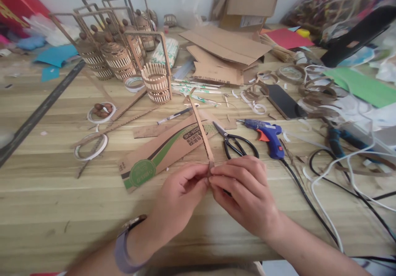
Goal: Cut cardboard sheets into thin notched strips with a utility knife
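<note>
Both hands pinch the near end of a narrow cardboard strip (201,133), which slants up and away over the table. My left hand (182,193) grips it from the left, thumb and fingers pressed together. From the other side my right hand (244,189) holds the same end, fingertips meeting the left ones. What lies exactly between the fingertips is hidden. Beneath the strip is a printed cardboard piece (163,154) with a green pattern. Black-handled scissors (236,142) lie just beyond my right hand, beside a blue glue gun (266,133).
Small stick-and-cardboard baskets (156,84) with tall handles stand at the back left. Tape rolls (91,146), a pen (176,115) and a phone (284,100) lie about. Cardboard sheets (225,43) are stacked at the back. White cables (315,185) tangle on the right.
</note>
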`<state>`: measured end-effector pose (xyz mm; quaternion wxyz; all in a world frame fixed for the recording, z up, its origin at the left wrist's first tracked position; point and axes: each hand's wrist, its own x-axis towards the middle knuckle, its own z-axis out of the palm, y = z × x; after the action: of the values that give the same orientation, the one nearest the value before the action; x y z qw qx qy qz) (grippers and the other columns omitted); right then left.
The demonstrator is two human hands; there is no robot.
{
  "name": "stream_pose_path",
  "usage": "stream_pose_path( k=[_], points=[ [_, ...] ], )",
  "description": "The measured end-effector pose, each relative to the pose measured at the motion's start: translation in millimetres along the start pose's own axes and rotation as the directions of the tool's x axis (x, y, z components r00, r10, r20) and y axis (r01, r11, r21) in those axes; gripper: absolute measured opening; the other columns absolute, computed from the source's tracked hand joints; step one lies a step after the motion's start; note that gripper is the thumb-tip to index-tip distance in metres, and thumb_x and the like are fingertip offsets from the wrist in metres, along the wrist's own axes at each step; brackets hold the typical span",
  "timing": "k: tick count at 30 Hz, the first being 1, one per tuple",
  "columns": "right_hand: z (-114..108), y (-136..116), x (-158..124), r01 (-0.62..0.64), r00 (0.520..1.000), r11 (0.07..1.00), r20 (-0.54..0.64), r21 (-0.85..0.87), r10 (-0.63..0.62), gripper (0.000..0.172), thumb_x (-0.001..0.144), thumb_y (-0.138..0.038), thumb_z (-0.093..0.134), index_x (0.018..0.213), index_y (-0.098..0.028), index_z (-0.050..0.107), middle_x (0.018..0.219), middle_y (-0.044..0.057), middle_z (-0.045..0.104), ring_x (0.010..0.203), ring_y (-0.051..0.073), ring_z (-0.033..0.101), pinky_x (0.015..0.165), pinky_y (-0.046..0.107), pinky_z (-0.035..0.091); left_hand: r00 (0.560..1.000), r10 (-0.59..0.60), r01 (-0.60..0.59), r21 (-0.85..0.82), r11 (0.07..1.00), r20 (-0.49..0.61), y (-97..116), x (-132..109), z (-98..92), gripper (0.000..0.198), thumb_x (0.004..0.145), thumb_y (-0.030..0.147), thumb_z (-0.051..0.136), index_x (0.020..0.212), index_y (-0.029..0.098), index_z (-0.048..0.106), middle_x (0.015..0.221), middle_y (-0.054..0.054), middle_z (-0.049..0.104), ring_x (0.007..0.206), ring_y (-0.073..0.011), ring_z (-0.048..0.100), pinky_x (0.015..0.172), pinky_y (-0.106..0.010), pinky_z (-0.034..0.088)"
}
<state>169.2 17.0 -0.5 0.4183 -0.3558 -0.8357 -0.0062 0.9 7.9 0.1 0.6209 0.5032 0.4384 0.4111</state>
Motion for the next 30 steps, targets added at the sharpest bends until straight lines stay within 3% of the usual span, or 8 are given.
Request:
stream_pose_path(
  k=[6, 16, 22, 26, 30],
  points=[
    [6.0, 1.9, -1.9, -0.047, 0.998, 0.999, 0.039, 0.005, 0.047, 0.014, 0.085, -0.011, 0.067, 0.092, -0.022, 0.062, 0.089, 0.000, 0.075, 0.088, 0.020, 0.062, 0.085, 0.039, 0.046, 0.988, -0.157, 0.156, -0.065, 0.986, -0.008, -4.3, 2.8, 1.8, 0.016, 0.083, 0.021, 0.061, 0.096, 0.018, 0.070, 0.094, -0.002, 0.073, 0.090, -0.0175, 0.065, 0.083, -0.027, 0.051],
    [1.5, 2.1, 5.1, -0.208, 0.978, 0.961, 0.063, 0.182, 0.200, 0.017, 0.084, -0.007, 0.060, 0.086, -0.024, 0.058, 0.079, -0.002, 0.071, 0.083, 0.017, 0.065, 0.079, 0.035, 0.050, 0.980, -0.191, 0.190, -0.018, 0.982, -0.048, -3.7, 2.3, 2.9, 0.016, 0.080, 0.029, 0.064, 0.089, 0.016, 0.069, 0.084, -0.003, 0.069, 0.081, -0.0182, 0.062, 0.074, -0.028, 0.049],
    [-0.1, 6.9, 3.1, -0.441, 0.897, 0.846, 0.150, 0.300, 0.415, 0.012, 0.086, -0.013, 0.055, 0.084, -0.024, 0.059, 0.082, 0.000, 0.070, 0.079, 0.016, 0.068, 0.071, 0.032, 0.054, 0.986, -0.159, 0.160, 0.040, 0.986, -0.041, -4.7, 1.0, 2.0, 0.018, 0.081, 0.029, 0.064, 0.090, 0.016, 0.070, 0.086, -0.004, 0.067, 0.079, -0.0181, 0.060, 0.070, -0.028, 0.049],
    [0.7, 4.8, 4.5, -0.328, 0.944, 0.905, 0.115, 0.271, 0.308, 0.015, 0.085, -0.010, 0.056, 0.085, -0.025, 0.059, 0.080, -0.001, 0.070, 0.083, 0.017, 0.068, 0.075, 0.033, 0.054, 0.981, -0.193, 0.191, -0.063, 0.980, -0.025, -4.6, 1.9, 3.4, 0.021, 0.081, 0.027, 0.065, 0.098, 0.017, 0.070, 0.090, -0.004, 0.071, 0.086, -0.0194, 0.064, 0.078, -0.030, 0.051],
    [1.6, 1.9, 4.1, -0.166, 0.986, 0.967, 0.052, 0.191, 0.159, 0.015, 0.086, -0.010, 0.060, 0.087, -0.024, 0.059, 0.086, 0.001, 0.074, 0.091, 0.019, 0.068, 0.083, 0.037, 0.051, 0.993, -0.116, 0.117, -0.134, 0.984, 0.013, -4.3, 3.0, 3.9, 0.020, 0.088, 0.031, 0.063, 0.102, 0.018, 0.071, 0.100, -0.005, 0.073, 0.093, -0.0190, 0.066, 0.087, -0.030, 0.051]
  ],
)
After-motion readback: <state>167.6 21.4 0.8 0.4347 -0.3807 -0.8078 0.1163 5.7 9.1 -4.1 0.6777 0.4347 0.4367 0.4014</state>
